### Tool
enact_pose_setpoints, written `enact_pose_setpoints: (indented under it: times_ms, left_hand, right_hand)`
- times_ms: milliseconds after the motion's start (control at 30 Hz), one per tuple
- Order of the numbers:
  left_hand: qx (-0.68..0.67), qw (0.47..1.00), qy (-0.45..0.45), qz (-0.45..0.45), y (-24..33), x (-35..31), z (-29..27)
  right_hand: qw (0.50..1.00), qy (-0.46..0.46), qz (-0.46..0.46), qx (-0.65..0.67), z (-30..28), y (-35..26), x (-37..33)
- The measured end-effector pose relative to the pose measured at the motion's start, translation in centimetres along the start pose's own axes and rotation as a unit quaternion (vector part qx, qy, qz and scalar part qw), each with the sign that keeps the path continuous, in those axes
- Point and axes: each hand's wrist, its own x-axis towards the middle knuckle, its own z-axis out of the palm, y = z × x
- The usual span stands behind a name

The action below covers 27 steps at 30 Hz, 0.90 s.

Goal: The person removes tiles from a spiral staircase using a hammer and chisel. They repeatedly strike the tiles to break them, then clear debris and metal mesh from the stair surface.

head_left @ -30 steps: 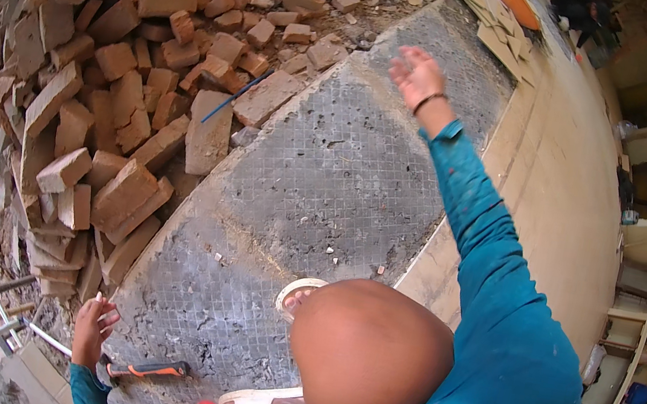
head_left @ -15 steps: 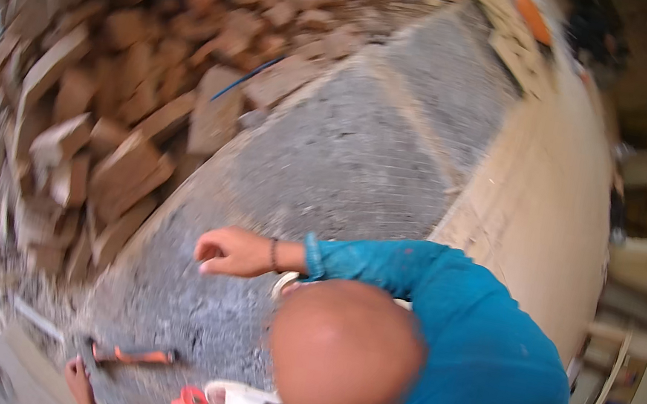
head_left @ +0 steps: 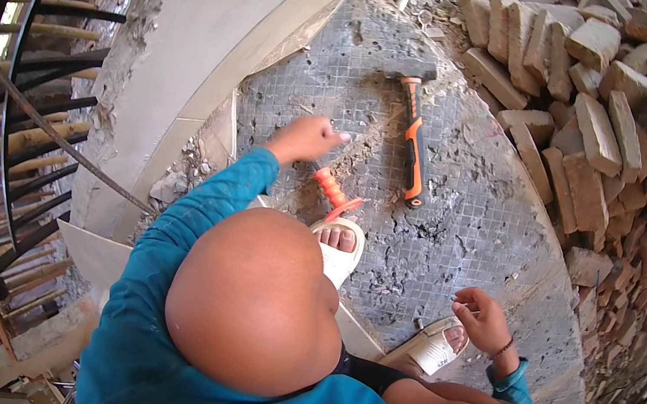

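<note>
My left hand [head_left: 308,140] is closed above the gritty floor, fingers curled in and thumb sticking out. Whatever it may hold is hidden. Just below it is a chisel [head_left: 330,186] with an orange ridged grip and a round guard, the guard by my left sandal [head_left: 338,261]. Whether the hand touches the chisel's shaft I cannot tell. A hammer [head_left: 413,136] with an orange and black handle and a dark head lies on the floor to its right. Over my right sandal [head_left: 433,349], my right hand [head_left: 483,318] hangs with loosely bent fingers apart, seemingly holding nothing.
Stacked and heaped bricks [head_left: 599,134] fill the right side. Pale tiles [head_left: 236,9] border the rough grey floor [head_left: 479,203] on the left, with rubble [head_left: 177,172] along their edge. Beyond them is an opening with dark bars [head_left: 71,10] and poles. My knee [head_left: 254,298] covers part of the floor.
The view has swung round, so the bricks have gone from left to right. My right hand has come from over the floor to near my right foot; my left is now by the chisel.
</note>
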Motion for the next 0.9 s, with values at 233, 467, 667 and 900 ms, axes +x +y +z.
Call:
enact_pose_setpoints:
  times_ms: [233,467,667,900]
  left_hand:
    - [-0.047,0.993,0.109,-0.024,0.1,-0.4,-2.8]
    - [-0.153,0.945,-0.246,-0.153,0.1,-6.5,-0.3]
    - [-0.211,0.953,-0.088,-0.198,-0.6,-8.2,3.0]
    - [-0.401,0.898,0.037,-0.177,1.0,-6.7,4.6]
  right_hand:
    - [0.969,-0.030,-0.090,-0.227,-3.2,-11.2,5.0]
    - [0.943,-0.106,-0.166,-0.270,6.3,-16.1,14.0]
    - [0.913,0.022,-0.202,-0.354,15.9,-13.6,18.5]
    - [0.958,0.076,-0.244,-0.132,16.7,-13.2,19.6]
